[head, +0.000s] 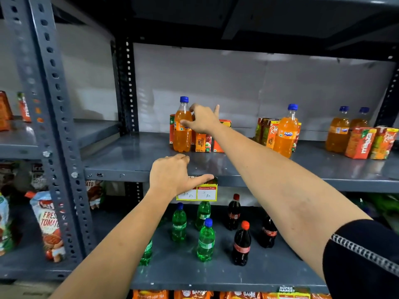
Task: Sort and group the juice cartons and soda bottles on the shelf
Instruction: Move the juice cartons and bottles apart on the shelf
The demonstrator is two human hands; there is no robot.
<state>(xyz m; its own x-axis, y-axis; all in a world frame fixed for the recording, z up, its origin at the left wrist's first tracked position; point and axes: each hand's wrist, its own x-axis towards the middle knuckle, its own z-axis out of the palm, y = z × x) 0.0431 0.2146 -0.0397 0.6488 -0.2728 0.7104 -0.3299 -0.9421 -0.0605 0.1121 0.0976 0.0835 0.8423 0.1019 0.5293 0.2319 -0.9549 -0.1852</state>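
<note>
On the middle shelf (133, 156), my right hand (203, 120) is at the leftmost orange soda bottle (182, 126), thumb touching its side, fingers loosely spread, not closed on it. Juice cartons (201, 142) sit just behind and beside that bottle. Left hand (172, 175) rests open on the shelf lip over the price tag (206, 194), holding nothing. More mixed clusters: a Fanta bottle (286, 134) among cartons mid-shelf, two more bottles (338, 131) with cartons (360, 143) far right. I'd say sorting is at an early stage. Next: close on this bottle, lift it clear of the cartons, without tipping them.
</note>
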